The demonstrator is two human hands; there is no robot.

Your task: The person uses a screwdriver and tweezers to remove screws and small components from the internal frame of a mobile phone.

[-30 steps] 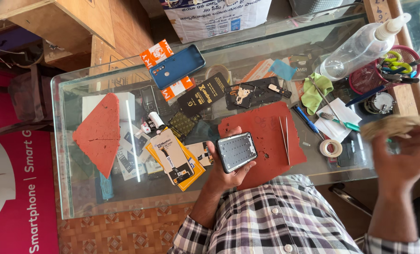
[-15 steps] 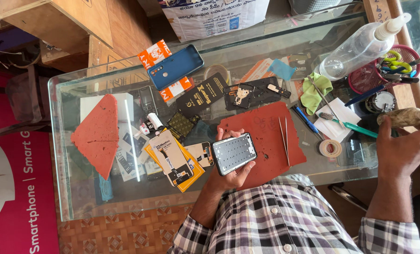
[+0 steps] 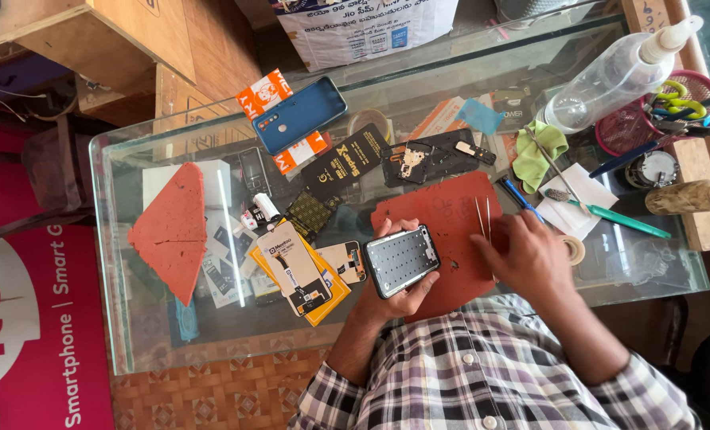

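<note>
Two hands over a crowded glass table

Two hands of mine are at work. My left hand [image 3: 393, 296] wraps around a small phone frame with a grey dotted back [image 3: 401, 259], with my fingers curled along its edges. The frame sits over the near side of the red rubber work mat [image 3: 450, 219].

My right hand [image 3: 530, 259] rests on the mat's right side, beside a pair of thin metal tweezers [image 3: 483, 218]. My fingers are bent down, and I cannot tell if they pinch anything.

Far right, a round pink mesh basket [image 3: 622, 127] holds scissors with green and yellow handles [image 3: 673, 94] and some pens. A clear plastic squeeze bottle with a white tip [image 3: 610, 76] lies next to it.

The glass table [image 3: 236, 342] is crowded in the middle. Open glass shows along the near edge and at the left end, beyond the red triangle-shaped mat piece [image 3: 172, 231]. The near edge runs just in front of my checked shirt.
</note>
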